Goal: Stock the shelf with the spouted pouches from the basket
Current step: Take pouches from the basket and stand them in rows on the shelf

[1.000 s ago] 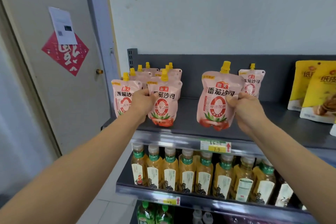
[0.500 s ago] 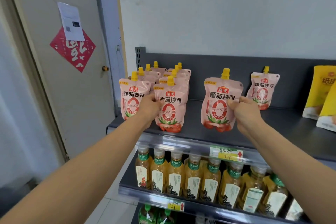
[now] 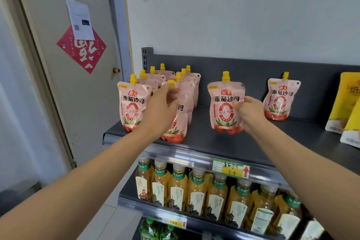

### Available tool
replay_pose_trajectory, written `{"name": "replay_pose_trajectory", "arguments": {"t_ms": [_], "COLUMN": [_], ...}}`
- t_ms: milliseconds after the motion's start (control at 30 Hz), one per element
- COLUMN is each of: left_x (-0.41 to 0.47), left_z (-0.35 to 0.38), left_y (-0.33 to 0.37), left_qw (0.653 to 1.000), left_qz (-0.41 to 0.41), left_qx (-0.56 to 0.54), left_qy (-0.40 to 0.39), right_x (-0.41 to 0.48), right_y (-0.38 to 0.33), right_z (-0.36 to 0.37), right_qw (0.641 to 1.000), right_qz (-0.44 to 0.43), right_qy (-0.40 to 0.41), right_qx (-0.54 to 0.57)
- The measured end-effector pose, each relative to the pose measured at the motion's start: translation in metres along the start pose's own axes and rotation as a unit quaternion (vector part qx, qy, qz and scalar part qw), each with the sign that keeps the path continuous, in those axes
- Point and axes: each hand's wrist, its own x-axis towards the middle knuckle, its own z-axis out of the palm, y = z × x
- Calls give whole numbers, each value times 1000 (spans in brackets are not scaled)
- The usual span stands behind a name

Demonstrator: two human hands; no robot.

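Note:
Pink spouted pouches with yellow caps stand on the dark grey top shelf (image 3: 214, 142). My right hand (image 3: 248, 112) grips the right edge of one pouch (image 3: 224, 107), whose base rests on the shelf near the middle. My left hand (image 3: 161, 111) covers the front of another pouch (image 3: 178, 122) at the shelf's front, fingers loosely curled around it. To its left stands a front pouch (image 3: 131, 105), with two rows of several pouches (image 3: 183, 82) behind. A lone pouch (image 3: 280, 99) stands at the back right. The basket is out of view.
Yellow snack bags (image 3: 344, 107) stand at the right end of the top shelf. A price tag (image 3: 230, 168) hangs on the shelf's front rail. Bottled tea (image 3: 196, 191) fills the shelf below. A door with a red paper decoration (image 3: 81, 50) is at the left.
My right hand lowered its pouch from above the shelf edge until it stands on the shelf. My left hand slid from the pouch's side across its front. The view shifted left and nearer.

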Motion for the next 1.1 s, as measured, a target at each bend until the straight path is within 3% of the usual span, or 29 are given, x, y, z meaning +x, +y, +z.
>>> {"name": "replay_pose_trajectory", "arguments": {"t_ms": [300, 600, 1100], "left_x": [8, 11, 0], "left_z": [61, 86, 87], "left_y": [20, 2, 7], "left_qw": [988, 977, 976], "left_qz": [-15, -62, -87], "left_qx": [-79, -40, -22], "left_qy": [-133, -198, -199], "right_x": [71, 129, 153], "right_y": [11, 31, 44], "right_z": [10, 33, 39], "right_qw": [999, 999, 999], "right_qz": [34, 20, -10], "right_qy": [-2, -35, -48], "right_qx": [20, 19, 2]}}
